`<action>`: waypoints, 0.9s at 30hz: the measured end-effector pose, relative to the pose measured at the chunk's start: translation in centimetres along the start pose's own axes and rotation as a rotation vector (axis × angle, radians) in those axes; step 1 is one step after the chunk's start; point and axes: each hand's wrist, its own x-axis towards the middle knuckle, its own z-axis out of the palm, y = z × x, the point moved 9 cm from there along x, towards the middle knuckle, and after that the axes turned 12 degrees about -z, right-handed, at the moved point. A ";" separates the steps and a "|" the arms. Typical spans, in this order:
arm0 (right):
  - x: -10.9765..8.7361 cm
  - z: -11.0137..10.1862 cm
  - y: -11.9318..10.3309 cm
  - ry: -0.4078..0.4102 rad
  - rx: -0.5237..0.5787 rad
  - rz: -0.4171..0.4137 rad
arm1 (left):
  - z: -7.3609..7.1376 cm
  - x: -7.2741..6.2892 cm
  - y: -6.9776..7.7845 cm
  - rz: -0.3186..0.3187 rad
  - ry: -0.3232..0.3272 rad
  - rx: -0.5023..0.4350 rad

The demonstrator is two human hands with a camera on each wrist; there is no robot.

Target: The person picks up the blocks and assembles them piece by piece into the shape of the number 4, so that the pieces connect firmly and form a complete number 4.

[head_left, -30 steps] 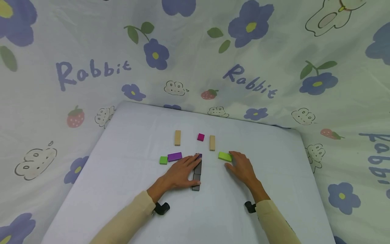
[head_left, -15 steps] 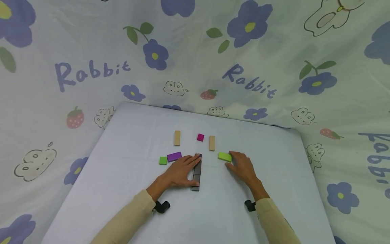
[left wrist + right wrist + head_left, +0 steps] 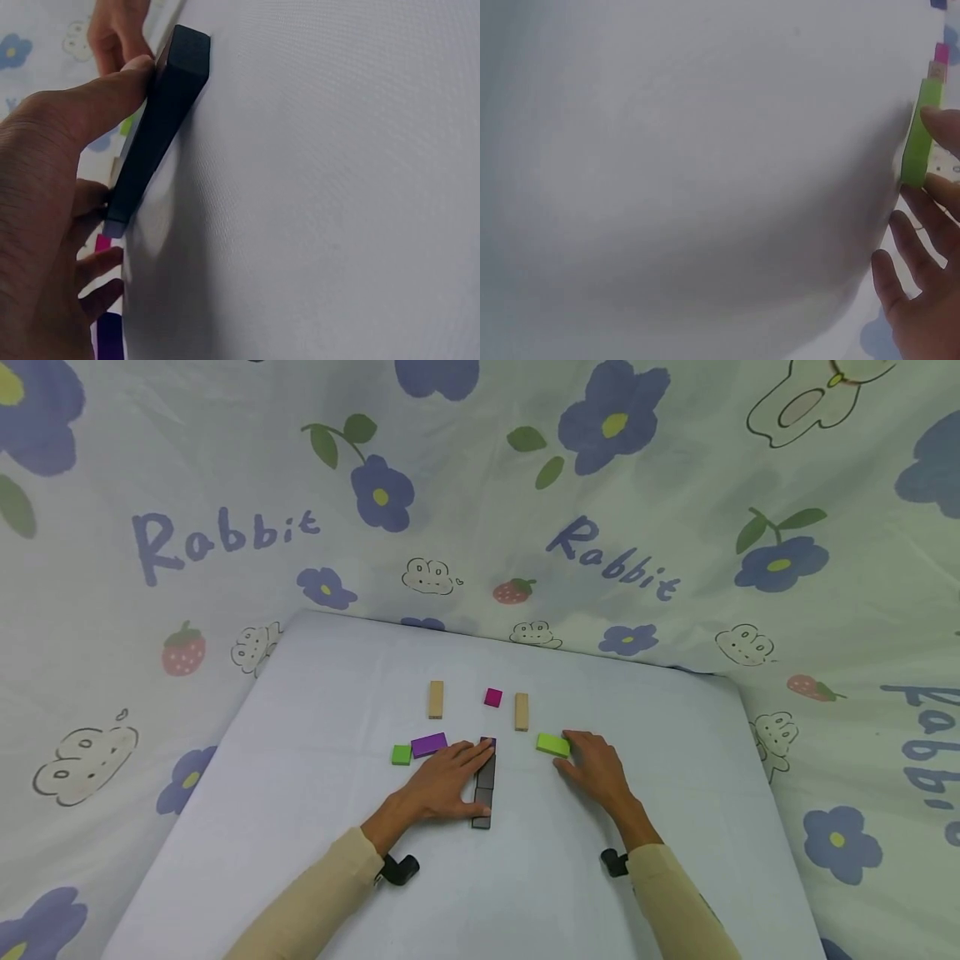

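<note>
In the head view, dark grey blocks [image 3: 486, 772] lie in a line with a dark purple block [image 3: 490, 741] at the far end. My left hand [image 3: 437, 786] spans this row from the left, thumb on the nearer grey block and fingertips at the purple end. The left wrist view shows the thumb against the side of the dark row [image 3: 154, 127]. A lime green block [image 3: 552, 745] lies to the right. Beside its right end is my right hand [image 3: 597, 768], index fingertip at the block. In the right wrist view, the thumb overlaps the lime block [image 3: 920, 139], other fingers spread.
A purple block [image 3: 429, 745] and a green cube [image 3: 401, 755] sit left of the row. Farther back are a magenta cube [image 3: 492, 697] and two plain wooden blocks, one left [image 3: 436, 700], one right [image 3: 521, 712]. A patterned curtain [image 3: 480, 510] hangs behind the white table [image 3: 360, 693].
</note>
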 end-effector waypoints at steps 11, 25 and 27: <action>0.4 0.1 0.1 -0.003 -0.007 0.010 | 0.1 0.1 0.0 -0.007 -0.006 0.014; 0.8 -0.5 -0.8 0.068 -0.023 -0.033 | 0.3 0.1 -0.1 -0.028 -0.016 0.006; 0.8 -0.4 -0.8 0.065 -0.018 -0.031 | 0.3 0.1 -0.1 -0.031 -0.018 0.006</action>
